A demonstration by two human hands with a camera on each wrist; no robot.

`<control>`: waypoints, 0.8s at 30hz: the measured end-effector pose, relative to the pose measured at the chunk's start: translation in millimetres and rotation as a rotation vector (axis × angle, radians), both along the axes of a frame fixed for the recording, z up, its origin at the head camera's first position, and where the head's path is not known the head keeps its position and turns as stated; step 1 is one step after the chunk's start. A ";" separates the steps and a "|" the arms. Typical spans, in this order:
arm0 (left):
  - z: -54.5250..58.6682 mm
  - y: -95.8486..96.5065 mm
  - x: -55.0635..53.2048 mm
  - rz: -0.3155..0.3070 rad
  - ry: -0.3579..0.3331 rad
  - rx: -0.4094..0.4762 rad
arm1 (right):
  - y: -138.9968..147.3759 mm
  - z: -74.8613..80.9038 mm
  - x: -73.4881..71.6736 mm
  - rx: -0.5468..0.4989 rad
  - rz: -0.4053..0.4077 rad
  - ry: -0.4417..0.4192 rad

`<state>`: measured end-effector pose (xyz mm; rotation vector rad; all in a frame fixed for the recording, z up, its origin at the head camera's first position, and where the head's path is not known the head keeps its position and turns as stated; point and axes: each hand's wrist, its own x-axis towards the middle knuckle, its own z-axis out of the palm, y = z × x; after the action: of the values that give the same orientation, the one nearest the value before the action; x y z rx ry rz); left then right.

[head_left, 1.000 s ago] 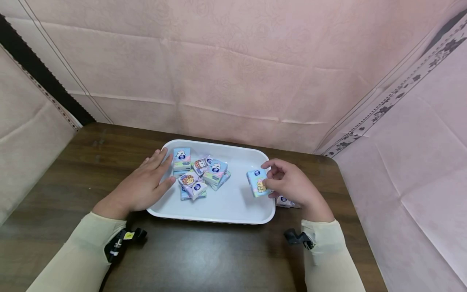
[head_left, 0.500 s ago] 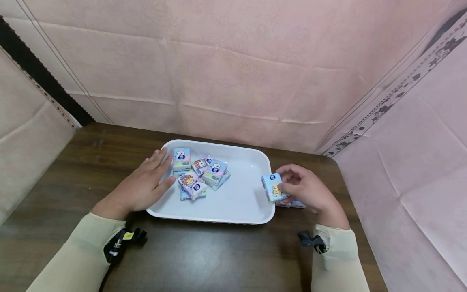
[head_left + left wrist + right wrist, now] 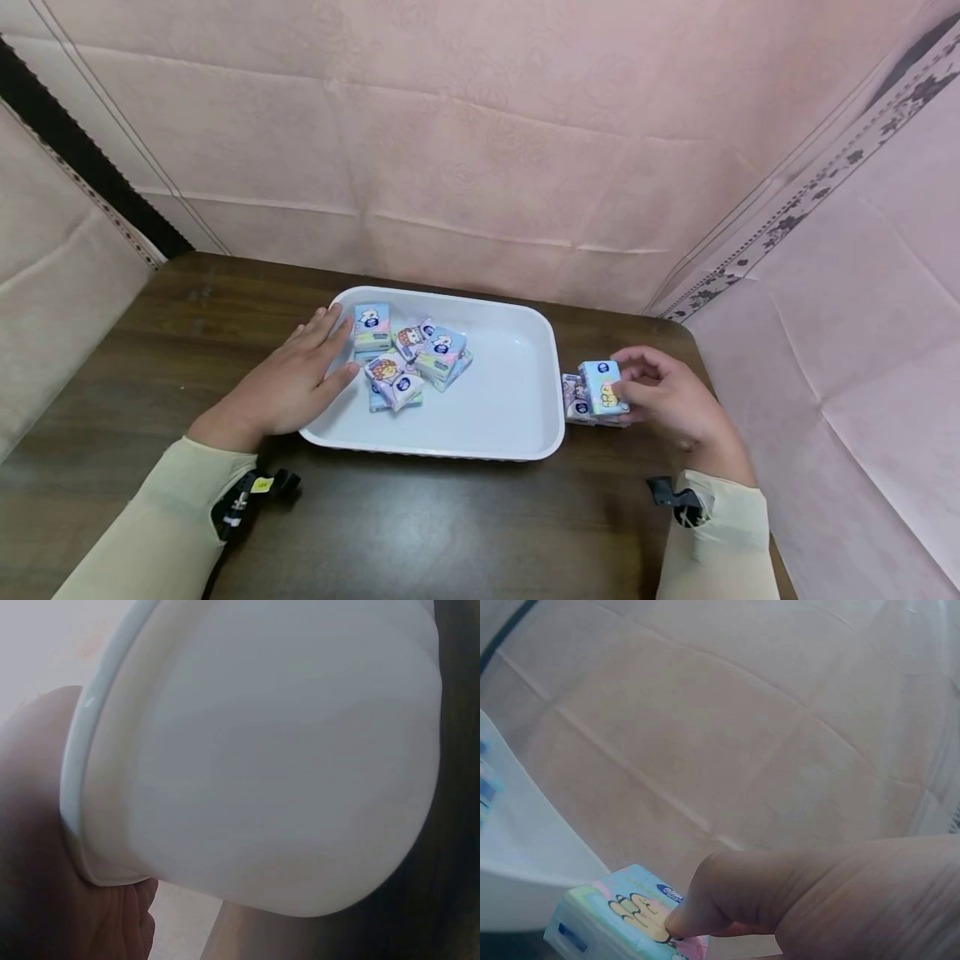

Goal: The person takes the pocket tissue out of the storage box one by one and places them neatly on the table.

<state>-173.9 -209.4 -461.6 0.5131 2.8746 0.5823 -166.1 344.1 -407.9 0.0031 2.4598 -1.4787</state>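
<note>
My right hand (image 3: 667, 400) pinches a blue tissue pack (image 3: 602, 387) with a yellow cartoon figure, thumb on its face. It is held just right of the white tray, overlapping a purple tissue pack (image 3: 575, 398) in the head view. The right wrist view shows the held tissue pack (image 3: 634, 915) under the thumb. My left hand (image 3: 292, 375) rests on the tray's left rim with fingers extended. Inside the white tray (image 3: 495, 425), several blue and purple tissue packs (image 3: 397, 379) lie heaped on the left side. The left wrist view shows mainly the tray's outer wall (image 3: 285, 772).
A brown wooden table (image 3: 420, 525) carries everything. Pale pink patterned cloth (image 3: 480, 150) hangs behind it and along both sides. Dark camera straps (image 3: 678, 500) sit on the wrists.
My right hand has carried the blue tissue pack rightward, from over the tray's right end to beyond its rim, above the purple pack. My left hand has stayed in place.
</note>
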 end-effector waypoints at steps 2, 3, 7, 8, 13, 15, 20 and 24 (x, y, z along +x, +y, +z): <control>0.0 0.0 0.0 -0.002 0.002 0.001 | 8.8 -2.1 1.4 -0.007 -0.016 0.008; 0.1 0.0 -0.1 -0.002 0.002 0.003 | 12.6 -2.9 2.4 -0.009 -0.027 0.009; 0.3 0.3 0.0 -0.004 0.003 0.008 | 27.6 -5.0 6.9 -0.017 -0.067 -0.015; 0.4 0.4 0.0 -0.003 0.003 0.008 | 31.1 -5.3 8.0 -0.023 -0.075 -0.024; 0.1 0.4 -0.2 -0.002 0.000 0.007 | 49.4 -6.6 12.3 -0.082 -0.112 -0.050; 0.0 0.5 -0.4 -0.001 -0.001 0.008 | 58.0 -7.5 13.7 -0.104 -0.133 -0.059; 0.3 0.5 -0.2 -0.003 0.002 0.012 | 78.1 -14.7 17.5 -0.153 -0.172 -0.100; 0.9 0.5 -0.1 -0.002 -0.002 0.014 | 87.5 -26.8 15.8 -0.158 -0.184 -0.127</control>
<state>-173.9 -208.9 -460.7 0.5178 2.8698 0.6023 -150.2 431.6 -434.8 0.2901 2.2874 -1.6884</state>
